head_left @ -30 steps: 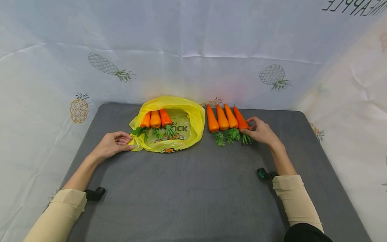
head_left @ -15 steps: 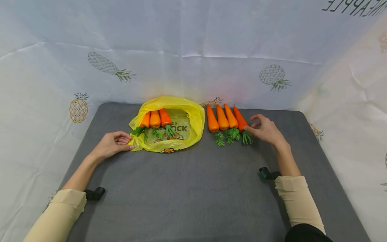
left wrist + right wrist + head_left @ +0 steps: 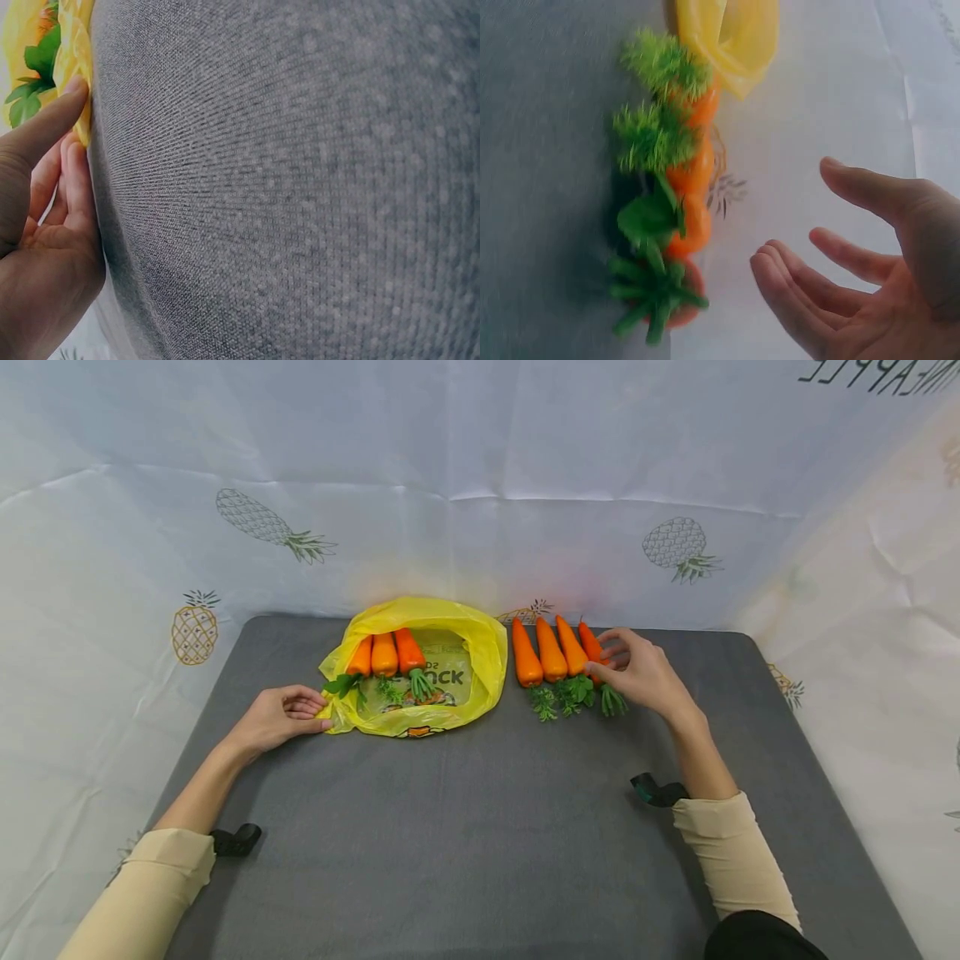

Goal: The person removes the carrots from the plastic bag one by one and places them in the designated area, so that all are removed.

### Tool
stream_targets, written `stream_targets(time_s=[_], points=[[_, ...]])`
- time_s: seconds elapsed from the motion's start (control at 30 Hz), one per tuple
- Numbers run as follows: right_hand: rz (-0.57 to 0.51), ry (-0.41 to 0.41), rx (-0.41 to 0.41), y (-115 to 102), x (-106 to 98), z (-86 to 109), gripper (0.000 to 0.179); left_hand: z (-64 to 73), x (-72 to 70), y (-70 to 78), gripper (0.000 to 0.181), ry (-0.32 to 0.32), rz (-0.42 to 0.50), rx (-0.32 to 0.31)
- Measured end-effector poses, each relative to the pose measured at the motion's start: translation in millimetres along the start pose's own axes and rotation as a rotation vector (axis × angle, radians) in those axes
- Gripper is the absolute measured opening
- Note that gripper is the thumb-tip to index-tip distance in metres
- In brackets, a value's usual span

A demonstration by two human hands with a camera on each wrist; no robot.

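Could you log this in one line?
left hand pinches yellow plastic bag; right hand hovers near four leafy tapered orange carrots; three more carrots inside bag

Backdrop (image 3: 480, 443): softly lit, bluish across the middle, creamier toward the right, a faint orange-pink glow low down
Table (image 3: 480, 843): mid-grey in diffuse light; 2 soft shadows fall inward beside the left sleeve (image 3: 146, 889) and right sleeve (image 3: 735, 852)
Yellow bag (image 3: 491, 668): bright, with pale sheen on its folds
Carrots (image 3: 551, 653): small glossy highlights, fairly clear in the head view
Leaves (image 3: 645, 219): smeared and hazy in the right wrist view
Right hand (image 3: 922, 292): slightly soft, shaded in its own close view
Left hand (image 3: 45, 259): dim, reasonably defined
Left wrist view: table edge bowed; weave softer toward the right
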State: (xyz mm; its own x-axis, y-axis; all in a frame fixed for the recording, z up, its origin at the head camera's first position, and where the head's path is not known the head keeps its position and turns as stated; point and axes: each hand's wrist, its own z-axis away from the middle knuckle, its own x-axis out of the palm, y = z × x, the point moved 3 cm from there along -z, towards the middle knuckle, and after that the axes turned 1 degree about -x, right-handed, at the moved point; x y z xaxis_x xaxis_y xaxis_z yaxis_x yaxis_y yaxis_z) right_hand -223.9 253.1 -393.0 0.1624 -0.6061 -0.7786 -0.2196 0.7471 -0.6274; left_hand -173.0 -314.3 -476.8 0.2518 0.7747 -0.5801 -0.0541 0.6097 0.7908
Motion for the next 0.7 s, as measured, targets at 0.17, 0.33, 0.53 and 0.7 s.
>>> stream_targets(time_s=[0.17,0.33,0.53,0.7], points=[[-0.038,0.021,-0.039,-12.7,6.6,-5.6,0.058,0.1,-0.3,-0.5,0.048,-0.005,0.005,-0.003],[-0.066,0.035,-0.063,-26.0,14.3,-13.0,0.06,-0.3,-0.7,-0.5,0.047,-0.01,0.003,-0.004],[-0.09,0.038,-0.106,-44.1,27.2,-23.1,0.058,-0.7,-0.8,-0.6,0.047,-0.01,-0.001,-0.005],[-0.12,0.028,-0.14,-60.2,38.2,-30.6,0.055,-1.1,-0.7,-0.1,0.048,-0.012,-0.002,-0.013]])
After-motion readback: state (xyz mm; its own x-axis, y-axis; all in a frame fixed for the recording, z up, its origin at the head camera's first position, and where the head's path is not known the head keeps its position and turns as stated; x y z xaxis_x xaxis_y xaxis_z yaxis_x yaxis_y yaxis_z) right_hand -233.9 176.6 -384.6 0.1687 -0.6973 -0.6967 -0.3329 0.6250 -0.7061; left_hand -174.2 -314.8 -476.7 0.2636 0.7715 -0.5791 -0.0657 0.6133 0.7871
